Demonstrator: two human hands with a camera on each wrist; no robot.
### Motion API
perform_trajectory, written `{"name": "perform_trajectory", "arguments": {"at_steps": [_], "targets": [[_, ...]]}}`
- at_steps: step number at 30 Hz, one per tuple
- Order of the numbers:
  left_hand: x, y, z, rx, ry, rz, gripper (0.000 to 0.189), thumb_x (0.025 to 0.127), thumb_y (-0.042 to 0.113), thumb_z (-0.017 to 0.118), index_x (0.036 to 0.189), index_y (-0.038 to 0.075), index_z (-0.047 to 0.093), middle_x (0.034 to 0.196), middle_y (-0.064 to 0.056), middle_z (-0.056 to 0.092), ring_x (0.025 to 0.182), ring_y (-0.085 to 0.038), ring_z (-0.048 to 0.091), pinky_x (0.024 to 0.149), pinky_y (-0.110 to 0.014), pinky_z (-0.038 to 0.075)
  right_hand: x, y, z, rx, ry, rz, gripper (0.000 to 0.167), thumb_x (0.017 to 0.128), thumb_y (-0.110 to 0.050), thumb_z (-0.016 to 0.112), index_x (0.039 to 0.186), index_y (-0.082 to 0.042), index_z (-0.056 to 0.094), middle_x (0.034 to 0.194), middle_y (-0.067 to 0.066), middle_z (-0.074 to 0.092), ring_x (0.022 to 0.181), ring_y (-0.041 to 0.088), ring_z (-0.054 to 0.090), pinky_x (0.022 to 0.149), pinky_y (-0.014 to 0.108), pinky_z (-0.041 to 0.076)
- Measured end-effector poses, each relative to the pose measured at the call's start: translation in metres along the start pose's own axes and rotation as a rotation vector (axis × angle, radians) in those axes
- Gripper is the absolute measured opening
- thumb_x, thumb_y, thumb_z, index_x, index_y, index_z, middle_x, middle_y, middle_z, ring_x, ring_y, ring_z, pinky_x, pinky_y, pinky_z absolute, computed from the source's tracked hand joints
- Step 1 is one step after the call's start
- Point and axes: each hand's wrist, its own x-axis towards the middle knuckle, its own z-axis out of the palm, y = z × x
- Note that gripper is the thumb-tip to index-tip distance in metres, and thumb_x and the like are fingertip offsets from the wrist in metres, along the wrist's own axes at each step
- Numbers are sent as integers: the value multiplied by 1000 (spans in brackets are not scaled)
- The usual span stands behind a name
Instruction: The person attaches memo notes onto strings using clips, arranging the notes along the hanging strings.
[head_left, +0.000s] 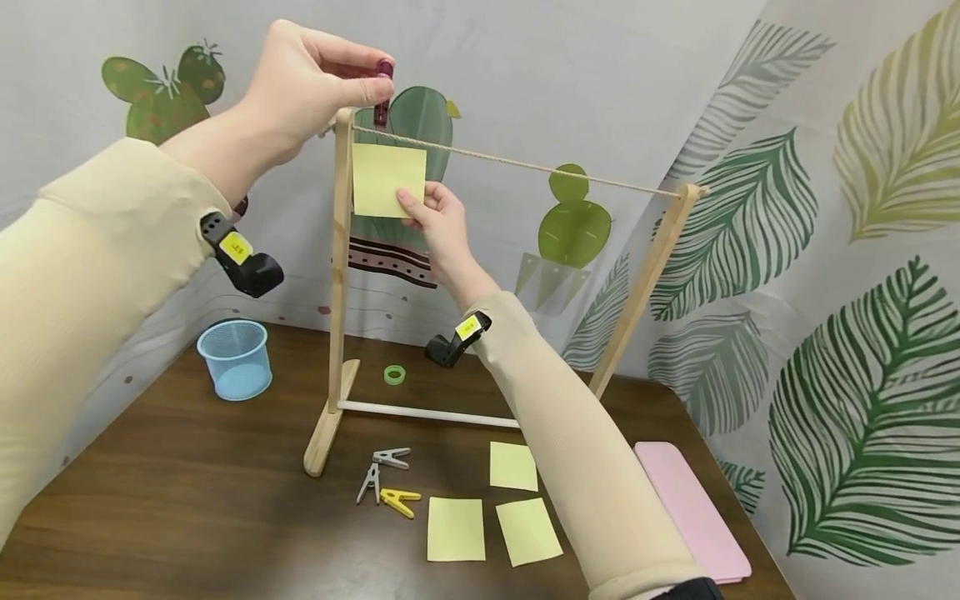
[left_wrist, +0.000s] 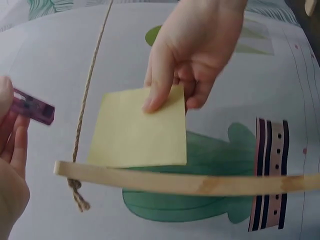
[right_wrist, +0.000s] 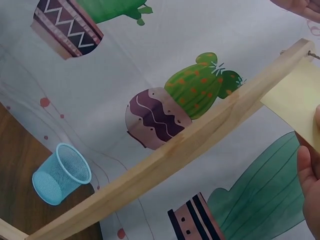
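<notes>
In the head view my left hand (head_left: 307, 87) pinches a dark purple clothespin (head_left: 382, 110) just above the left end of a string (head_left: 517, 162). My right hand (head_left: 444, 225) holds a yellow sticky note (head_left: 386, 171) by its lower right corner, thumb in front. The note hangs just below the string, beside the left post (head_left: 340, 267) of a wooden frame. The left wrist view shows the clothespin (left_wrist: 32, 106) apart from both string and note (left_wrist: 142, 130). Only part of the right hand (right_wrist: 310, 185) shows in the right wrist view.
Two grey clothespins (head_left: 372, 479) and a yellow clothespin (head_left: 400, 501) lie on the table (head_left: 187, 492), near three sticky notes (head_left: 456, 530). A green tape roll (head_left: 394, 375) lies behind the frame's white crossbar (head_left: 427, 413). A blue mesh basket (head_left: 238, 362) stands left, a pink case (head_left: 693, 510) right.
</notes>
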Motion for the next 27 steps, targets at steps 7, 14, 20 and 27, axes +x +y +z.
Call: {"name": "perform_trajectory", "arguments": {"at_steps": [7,14,20,27], "targets": [[3,1,10,-37,133,-50,10,82,12,79,92,10,80,73,15,71,82,-3,64,74,-15,47,1,-3,1,23,15,0,7,92,-2,64,92,-5,58,72,-6,64,63,5,55,65,19,46],[5,-1,14,7,210,-90,6,82,13,79,78,18,80,69,16,69,80,-2,62,70,-17,44,3,-3,2,17,26,14,7,92,-3,65,95,-2,58,74,-6,63,64,4,57,65,18,47],[4,-5,18,100,214,-131,5,82,19,79,79,22,80,71,18,68,85,-1,59,74,-19,41,2,-3,4,-3,12,-22,9,93,-3,64,90,-8,58,75,-5,65,66,5,57,65,18,47],[3,-6,21,234,228,-170,16,85,26,77,98,17,80,93,10,75,91,0,56,82,-19,43,1,-4,5,-4,4,-26,11,93,-2,64,88,-9,57,72,-6,64,64,5,56,65,19,47]]}}
